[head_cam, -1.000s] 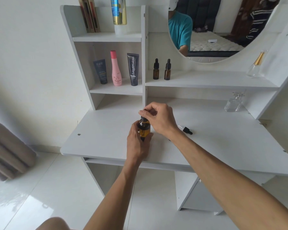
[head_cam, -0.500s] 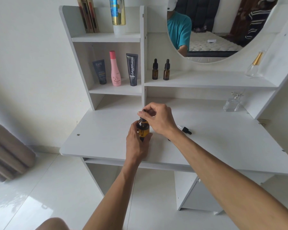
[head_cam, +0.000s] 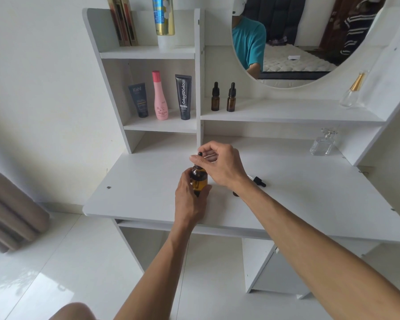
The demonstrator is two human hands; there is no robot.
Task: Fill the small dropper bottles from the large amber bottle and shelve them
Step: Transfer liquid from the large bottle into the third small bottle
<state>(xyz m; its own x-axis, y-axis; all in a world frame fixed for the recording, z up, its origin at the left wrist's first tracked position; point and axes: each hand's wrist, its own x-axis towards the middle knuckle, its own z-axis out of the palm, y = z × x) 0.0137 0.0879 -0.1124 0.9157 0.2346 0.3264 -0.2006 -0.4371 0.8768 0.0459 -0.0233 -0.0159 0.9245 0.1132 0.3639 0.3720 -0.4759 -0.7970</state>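
Note:
The large amber bottle [head_cam: 199, 180] stands upright on the white desk [head_cam: 143, 181], with my left hand [head_cam: 188, 197] wrapped around its near side. My right hand [head_cam: 219, 165] is just above its neck and pinches a black dropper top [head_cam: 199, 154] between thumb and fingers. The dropper's lower part is hidden by my fingers. Two small amber dropper bottles [head_cam: 215, 97] [head_cam: 231, 98] stand capped on the shelf under the mirror. A loose black dropper cap [head_cam: 259, 181] lies on the desk right of my wrist. A dark object [head_cam: 235, 194] peeks out under that wrist.
Three cosmetic containers [head_cam: 161, 95] stand in the left cubby. A clear glass perfume bottle [head_cam: 322, 144] sits at the back right of the desk, and another with a gold neck [head_cam: 353, 91] on the right end of the shelf. A round mirror [head_cam: 298, 38] hangs above.
My right hand has risen slightly over the bottle's neck, and the black dropper bulb now shows above my fingers. My left hand keeps its hold on the bottle.

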